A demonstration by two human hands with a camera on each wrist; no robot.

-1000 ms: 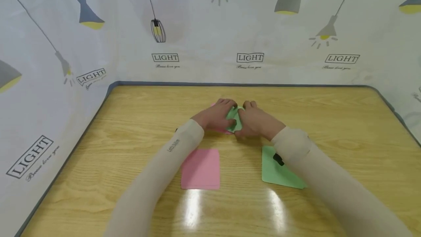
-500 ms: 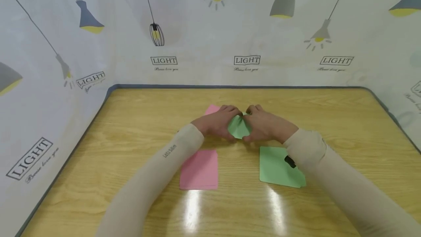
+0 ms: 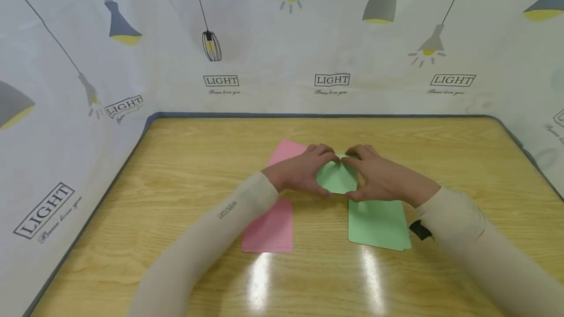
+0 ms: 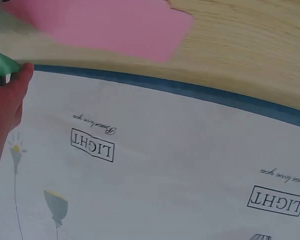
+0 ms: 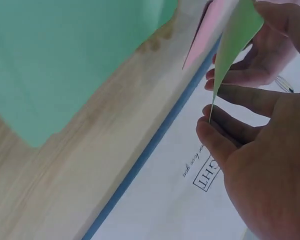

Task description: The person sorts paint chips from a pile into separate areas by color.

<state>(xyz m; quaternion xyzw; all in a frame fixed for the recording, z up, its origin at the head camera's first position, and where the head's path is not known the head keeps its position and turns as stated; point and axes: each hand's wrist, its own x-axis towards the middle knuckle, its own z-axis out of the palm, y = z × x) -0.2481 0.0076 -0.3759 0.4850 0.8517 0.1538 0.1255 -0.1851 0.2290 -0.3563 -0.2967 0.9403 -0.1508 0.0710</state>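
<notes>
Above the wood-grain desk [image 3: 154, 175], your left hand [image 3: 301, 170] and right hand [image 3: 385, 177], half curled, pinch opposite sides of the green sheet [image 3: 337, 181] between them; grip lightly and evenly, lest uneven pressure crease its edges.

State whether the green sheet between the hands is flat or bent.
Bent: the green sheet curves in the right wrist view. Any crease: cannot tell.

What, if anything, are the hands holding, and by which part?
One green sheet, by opposite sides: the left hand at its left side, the right hand at its right.
</notes>
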